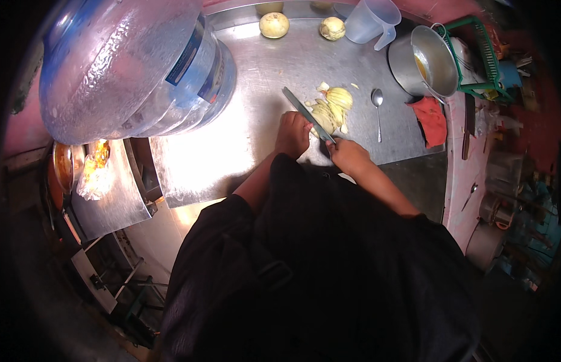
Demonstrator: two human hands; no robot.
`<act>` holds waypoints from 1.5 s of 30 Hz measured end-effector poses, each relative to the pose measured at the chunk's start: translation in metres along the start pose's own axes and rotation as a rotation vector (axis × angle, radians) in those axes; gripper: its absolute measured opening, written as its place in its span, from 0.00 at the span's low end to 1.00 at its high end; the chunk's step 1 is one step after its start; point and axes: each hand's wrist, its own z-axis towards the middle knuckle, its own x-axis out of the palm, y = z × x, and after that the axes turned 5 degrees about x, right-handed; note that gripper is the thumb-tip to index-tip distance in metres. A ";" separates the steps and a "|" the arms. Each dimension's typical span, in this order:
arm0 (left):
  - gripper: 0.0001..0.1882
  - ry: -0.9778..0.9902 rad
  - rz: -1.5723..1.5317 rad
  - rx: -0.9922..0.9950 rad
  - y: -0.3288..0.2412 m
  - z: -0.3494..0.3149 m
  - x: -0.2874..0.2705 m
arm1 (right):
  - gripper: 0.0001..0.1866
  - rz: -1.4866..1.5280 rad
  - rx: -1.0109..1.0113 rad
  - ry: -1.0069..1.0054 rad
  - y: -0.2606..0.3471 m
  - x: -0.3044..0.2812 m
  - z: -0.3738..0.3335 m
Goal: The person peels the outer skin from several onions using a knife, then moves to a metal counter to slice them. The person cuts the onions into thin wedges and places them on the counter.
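My right hand [351, 157] is closed round the handle of a knife [307, 112], whose blade slants up and to the left across the steel table. My left hand [293, 134] is just left of the blade, its fingers curled down close to the metal; what lies under them is hidden. Pale yellow onion slices [322, 116] lie heaped along the blade's right side. Behind them rests a larger cut onion piece [339, 97], with small scraps around it.
A large clear water bottle [129, 72] looms at the left. Two whole pale onions [274, 25] and a plastic measuring jug [371, 21] stand at the back. Rightward are a spoon [377, 108], a metal pot [407, 63], a red cloth [429, 122] and a green basket [473, 51].
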 end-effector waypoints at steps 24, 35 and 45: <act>0.18 -0.076 0.501 0.066 0.014 0.205 -0.061 | 0.22 0.264 -0.215 0.077 -0.040 0.024 -0.004; 0.38 0.263 0.636 -0.222 0.100 0.245 -0.042 | 0.28 0.402 -0.148 0.012 -0.081 0.031 0.015; 0.39 0.349 0.649 -0.323 -0.023 0.109 -0.056 | 0.26 0.553 -0.203 -0.061 -0.076 0.018 0.014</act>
